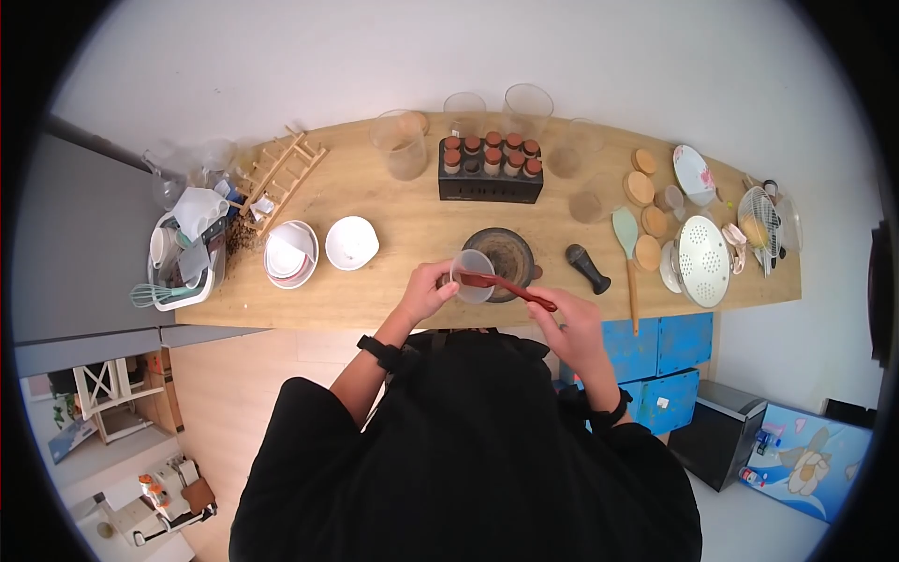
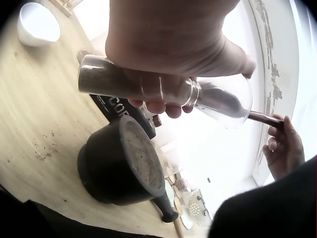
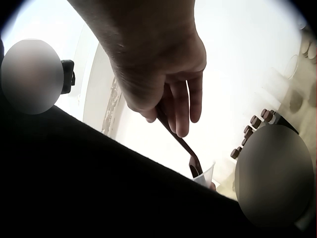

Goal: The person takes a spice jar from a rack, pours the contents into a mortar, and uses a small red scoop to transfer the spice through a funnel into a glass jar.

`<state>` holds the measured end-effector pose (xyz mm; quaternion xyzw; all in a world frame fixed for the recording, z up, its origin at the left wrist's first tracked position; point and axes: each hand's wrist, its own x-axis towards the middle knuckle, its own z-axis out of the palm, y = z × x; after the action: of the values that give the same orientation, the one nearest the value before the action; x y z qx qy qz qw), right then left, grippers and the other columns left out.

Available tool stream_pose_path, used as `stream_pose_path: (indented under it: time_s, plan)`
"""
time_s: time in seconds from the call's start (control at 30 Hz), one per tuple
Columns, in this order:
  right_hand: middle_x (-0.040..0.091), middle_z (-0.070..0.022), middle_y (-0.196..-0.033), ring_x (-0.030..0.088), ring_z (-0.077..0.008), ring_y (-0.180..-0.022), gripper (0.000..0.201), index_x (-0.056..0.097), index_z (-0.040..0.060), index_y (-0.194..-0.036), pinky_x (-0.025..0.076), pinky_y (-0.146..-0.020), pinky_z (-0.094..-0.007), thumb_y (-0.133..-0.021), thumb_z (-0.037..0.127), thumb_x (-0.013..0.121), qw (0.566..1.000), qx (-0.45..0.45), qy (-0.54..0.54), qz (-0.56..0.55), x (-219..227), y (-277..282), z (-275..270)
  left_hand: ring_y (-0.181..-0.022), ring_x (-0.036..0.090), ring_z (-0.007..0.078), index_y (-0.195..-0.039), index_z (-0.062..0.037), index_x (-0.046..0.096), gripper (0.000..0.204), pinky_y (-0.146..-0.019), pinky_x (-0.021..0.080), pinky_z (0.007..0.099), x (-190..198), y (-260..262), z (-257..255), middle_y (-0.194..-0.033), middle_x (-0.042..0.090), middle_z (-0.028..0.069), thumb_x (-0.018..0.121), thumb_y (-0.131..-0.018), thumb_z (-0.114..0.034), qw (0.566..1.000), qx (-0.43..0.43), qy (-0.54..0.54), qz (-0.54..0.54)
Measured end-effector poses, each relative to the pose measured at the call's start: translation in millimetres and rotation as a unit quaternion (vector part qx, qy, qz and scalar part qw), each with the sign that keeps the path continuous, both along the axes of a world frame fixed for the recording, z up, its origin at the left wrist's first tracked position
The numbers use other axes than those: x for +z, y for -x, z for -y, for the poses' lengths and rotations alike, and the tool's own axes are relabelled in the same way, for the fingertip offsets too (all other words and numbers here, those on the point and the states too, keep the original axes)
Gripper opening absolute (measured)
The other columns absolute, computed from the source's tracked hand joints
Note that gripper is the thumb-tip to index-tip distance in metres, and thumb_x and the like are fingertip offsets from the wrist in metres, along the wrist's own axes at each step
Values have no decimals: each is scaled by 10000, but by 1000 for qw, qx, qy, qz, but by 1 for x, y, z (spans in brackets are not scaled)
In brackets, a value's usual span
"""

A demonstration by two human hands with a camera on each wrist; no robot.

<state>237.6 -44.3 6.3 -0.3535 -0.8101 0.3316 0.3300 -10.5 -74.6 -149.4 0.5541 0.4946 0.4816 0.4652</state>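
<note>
A glass tube [image 2: 111,79] is held clear of the wooden table [image 1: 403,214], near a dark mortar, in a person's left hand [image 1: 428,292], the fingers curled around the glass. A translucent funnel [image 1: 472,262] sits at the tube's threaded mouth. A dark red spoon [image 1: 512,287] reaches into the funnel, its handle pinched between thumb and forefinger of the right hand [image 1: 573,330], the remaining fingers loosely extended. How full the tube is cannot be told. The mortar [image 2: 105,166], with pale brown grounds inside, stands just beyond the hands; a black pestle [image 1: 587,269] lies to its right. Behind the mortar, a black rack [image 1: 491,190] holds brown-capped tubes along its top. A white bowl [image 1: 352,243] sits at left. To the right are a pale green spatula [image 1: 625,230] with a wooden handle and a white colander [image 1: 702,262], with round wooden lids [image 1: 640,188] nearby.
</note>
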Motion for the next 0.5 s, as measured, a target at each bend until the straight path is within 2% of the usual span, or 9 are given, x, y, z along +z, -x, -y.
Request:
stream_pose_path:
  time_s: [0.03, 0.1, 0.17, 0.23, 0.3, 0.4, 0.43, 0.5]
  plan:
    - [665, -123, -807, 665, -218, -699, 194, 633, 13, -980, 510, -620, -282, -795, 57, 673, 1000, 1, 1, 0, -2, -2, -1, -611, 552, 126, -991, 2, 618, 622, -567, 450, 258, 0, 2, 1, -706, 591, 55, 515, -798, -581, 999, -4, 8, -41]
    - [671, -125, -815, 670, -196, -696, 169, 625, -6, -984, 512, -633, -274, -828, 56, 640, 983, -68, 151, -74, -7, -9, -5, -608, 550, 121, -983, -1, 619, 592, -569, 451, 247, -1, 4, 7, -703, 591, 48, 523, -804, -558, 996, -6, 19, -83]
    - [675, -122, -811, 671, -188, -693, 165, 624, -10, -984, 511, -632, -273, -842, 73, 627, 983, -104, 132, -76, -20, -19, -13, -598, 538, 115, -956, 11, 617, 547, -560, 442, 246, 0, 4, 10, -700, 587, 50, 505, -843, -512, 996, 55, 39, 57]
    - [678, -119, -807, 671, -180, -689, 165, 622, -15, -985, 510, -631, -271, -857, 89, 614, 980, -140, 115, -78, -43, -25, -19, -595, 534, 112, -942, 17, 615, 536, -553, 437, 245, -6, 11, 14, -703, 587, 51, 492, -859, -498, 995, 66, 42, 59]
    - [677, -119, -785, 672, -179, -691, 188, 621, -17, -986, 508, -628, -271, -867, 128, 610, 979, -159, 127, 14, -76, -28, -24, -593, 530, 109, -928, 23, 612, 527, -547, 433, 243, -9, 15, 18, -705, 587, 51, 479, -875, -484, 994, 76, 43, 61]
    - [676, -113, -768, 669, -171, -685, 207, 621, -15, -986, 506, -618, -279, -877, 159, 597, 973, -200, 100, 63, -125, -28, -28, -574, 516, 114, -899, 18, 596, 596, -518, 399, 233, -9, 15, 26, -702, 570, 60, 422, -866, -552, 990, 79, 92, 67]
    - [676, -113, -768, 669, -171, -685, 207, 621, -15, -986, 506, -618, -279, -877, 159, 597, 973, -200, 100, 62, -139, -26, -30, -575, 515, 114, -891, 15, 595, 591, -514, 393, 233, -9, 15, 27, -698, 569, 63, 419, -868, -549, 990, 83, 96, 64]
    - [672, -120, -767, 663, -170, -675, 236, 602, -35, -1000, 511, -613, -274, -897, 175, 572, 964, -209, 165, -23, -159, -23, -33, -575, 513, 113, -883, 13, 594, 586, -509, 387, 233, -8, 15, 28, -694, 567, 67, 415, -871, -546, 989, 86, 101, 60]
